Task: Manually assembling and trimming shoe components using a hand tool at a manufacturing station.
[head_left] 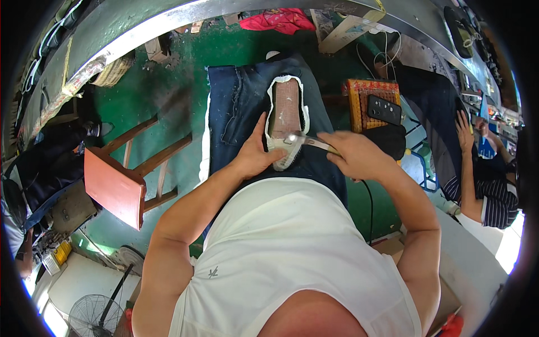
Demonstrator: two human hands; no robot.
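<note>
Across my lap lies a shoe (288, 106) with its bottom facing up and its heel end toward me. A reddish-brown insole fills the middle, and a pale folded edge of the upper runs around it. My left hand (254, 156) grips the heel end from the left side, thumb across it and index finger stretched along the edge. In my right hand (359, 155) is a hammer (314, 142). Its metal head is at the heel end, close to my left thumb; whether it touches the shoe I cannot tell. Dark blue cloth (236, 106) covers my lap beneath the shoe.
An orange stool (115, 185) lies tipped over on the green floor at left. A woven-topped seat (359, 106) holding a black phone (384, 110) stands at right. A workbench edge (185, 22) curves across the far side. People sit at both sides; a fan (95, 314) stands lower left.
</note>
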